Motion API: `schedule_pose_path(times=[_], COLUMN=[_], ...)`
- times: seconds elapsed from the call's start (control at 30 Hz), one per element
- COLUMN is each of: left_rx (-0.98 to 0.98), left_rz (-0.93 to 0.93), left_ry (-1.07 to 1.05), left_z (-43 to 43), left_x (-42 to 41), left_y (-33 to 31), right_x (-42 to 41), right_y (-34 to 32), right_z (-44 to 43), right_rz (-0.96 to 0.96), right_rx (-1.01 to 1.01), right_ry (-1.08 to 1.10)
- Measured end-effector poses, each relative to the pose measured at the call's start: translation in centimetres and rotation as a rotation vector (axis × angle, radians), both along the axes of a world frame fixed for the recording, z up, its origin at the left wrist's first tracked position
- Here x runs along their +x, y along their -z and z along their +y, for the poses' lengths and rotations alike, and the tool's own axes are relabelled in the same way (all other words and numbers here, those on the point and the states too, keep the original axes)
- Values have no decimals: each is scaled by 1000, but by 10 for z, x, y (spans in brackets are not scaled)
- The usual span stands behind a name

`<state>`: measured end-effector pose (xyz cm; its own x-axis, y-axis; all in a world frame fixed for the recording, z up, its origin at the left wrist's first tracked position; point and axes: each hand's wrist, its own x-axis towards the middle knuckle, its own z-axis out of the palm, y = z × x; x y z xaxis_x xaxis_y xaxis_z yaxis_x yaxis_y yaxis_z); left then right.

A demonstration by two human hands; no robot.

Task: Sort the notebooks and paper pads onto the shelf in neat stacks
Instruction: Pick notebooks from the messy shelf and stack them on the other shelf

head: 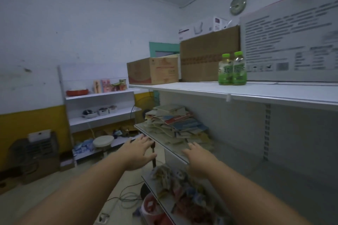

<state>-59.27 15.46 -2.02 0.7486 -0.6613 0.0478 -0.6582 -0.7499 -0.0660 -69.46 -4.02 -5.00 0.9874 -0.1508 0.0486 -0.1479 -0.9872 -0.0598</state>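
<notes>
A messy heap of notebooks and paper pads (175, 124) lies on the far end of the middle shelf (164, 145), with red and blue covers among pale ones. Both my arms stretch forward toward that shelf. My left hand (139, 151) hovers open with spread fingers just off the shelf's front edge, holding nothing. Over the near part of the shelf board, short of the heap, my right hand (198, 157) is open too and touches no notebook.
The top shelf (237, 93) carries two green bottles (232, 69), cardboard boxes (153, 70) and a large printed carton (289, 45). The lower shelf (182, 199) holds crumpled packets. A second white rack (102, 107) stands by the left wall; cables (128, 195) lie on the floor.
</notes>
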Motion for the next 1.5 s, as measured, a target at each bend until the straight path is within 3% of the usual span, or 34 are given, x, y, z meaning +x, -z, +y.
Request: schedule_pose_path(times=[0.17, 0.47, 0.7, 1.07, 1.5], left_rx=[-62, -55, -176, -243, -264], left_rz=[-21, 32, 44, 193, 307], left_ry=[-22, -41, 104, 367, 433], left_z=[-19, -14, -15, -57, -108], left_x=[74, 201, 324, 459, 582], left_y=[-18, 10, -1, -3, -1], right_x=[79, 202, 300, 432, 563], right_y=[0, 16, 14, -14, -11], right_z=[-21, -28, -17, -39, -126], right_rz=[-33, 19, 1, -235, -188], right_rx=[8, -33, -73, 20, -43], right_ry=[-71, -91, 33, 317, 535])
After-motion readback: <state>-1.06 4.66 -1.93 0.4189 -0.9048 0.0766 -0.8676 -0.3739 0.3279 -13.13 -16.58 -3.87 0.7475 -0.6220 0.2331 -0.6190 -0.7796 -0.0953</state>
